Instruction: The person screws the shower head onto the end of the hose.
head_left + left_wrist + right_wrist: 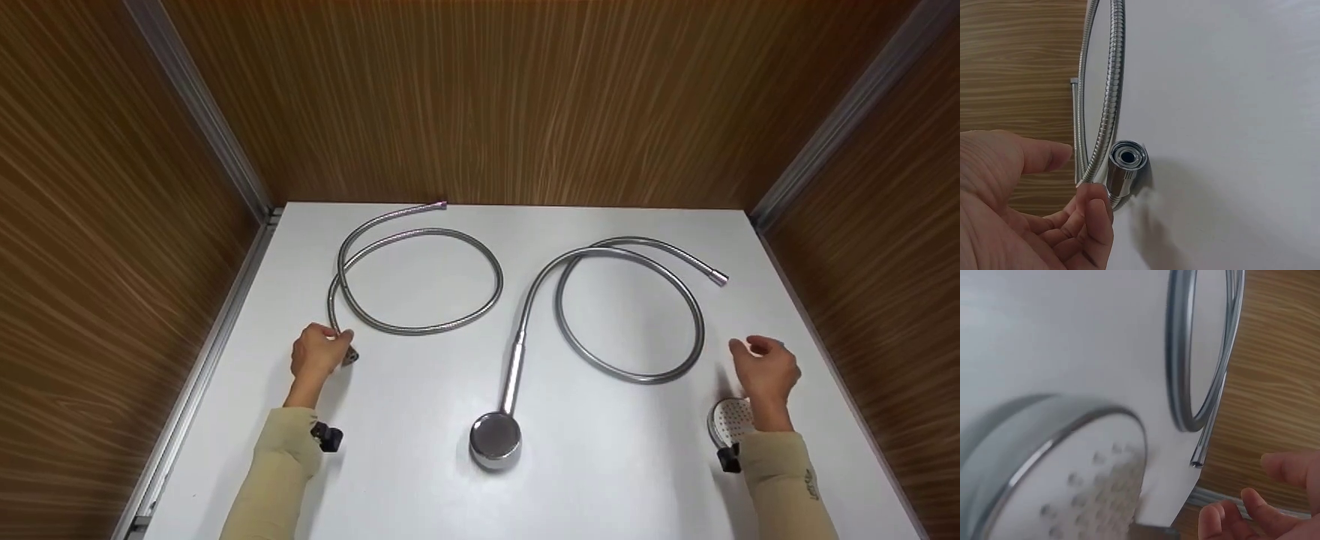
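White tabletop bears ribbed hose; left hand and right hand curl loosely, empty.

The only writing in sight is a short line of small dark lettering on the beige right sleeve, seen in the head view a little below the cuff, towards the outer side of the forearm. It runs along the length of the sleeve, so from that camera it stands nearly on end, and it is too small and blurred to spell out. Neither wrist view shows any legible word, number or sign.
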Demonstrator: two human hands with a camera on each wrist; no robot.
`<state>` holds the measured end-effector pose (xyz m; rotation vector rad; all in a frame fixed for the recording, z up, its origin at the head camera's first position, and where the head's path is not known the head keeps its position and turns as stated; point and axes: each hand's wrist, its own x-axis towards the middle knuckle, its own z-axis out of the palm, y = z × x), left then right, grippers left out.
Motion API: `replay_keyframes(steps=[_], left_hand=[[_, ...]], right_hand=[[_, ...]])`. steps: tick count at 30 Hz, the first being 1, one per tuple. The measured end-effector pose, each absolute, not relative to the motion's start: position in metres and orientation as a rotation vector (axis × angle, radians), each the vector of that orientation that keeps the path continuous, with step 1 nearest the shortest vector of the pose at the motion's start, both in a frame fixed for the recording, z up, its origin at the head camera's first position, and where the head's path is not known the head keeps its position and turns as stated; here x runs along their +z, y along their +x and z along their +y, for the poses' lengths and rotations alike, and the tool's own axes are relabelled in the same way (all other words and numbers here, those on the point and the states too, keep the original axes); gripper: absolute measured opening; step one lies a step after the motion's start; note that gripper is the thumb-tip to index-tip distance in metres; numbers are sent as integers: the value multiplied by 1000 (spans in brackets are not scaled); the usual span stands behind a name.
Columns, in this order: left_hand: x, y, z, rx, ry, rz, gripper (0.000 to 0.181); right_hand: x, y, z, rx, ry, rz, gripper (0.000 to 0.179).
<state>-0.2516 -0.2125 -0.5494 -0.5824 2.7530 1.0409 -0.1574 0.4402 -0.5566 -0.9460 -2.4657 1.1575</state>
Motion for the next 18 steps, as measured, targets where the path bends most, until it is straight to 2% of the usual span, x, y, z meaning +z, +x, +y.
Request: replay_keyframes(steps=[10,18], left_hand=[[-552,-257,-215,1069,-589,2712,47],[-554,-258,-213,1071,-602,2689,41]], right_hand=[[-567,-151,453,1051,-972,-2647,61],[-570,-147,459,1025,-1069,-2618,60]])
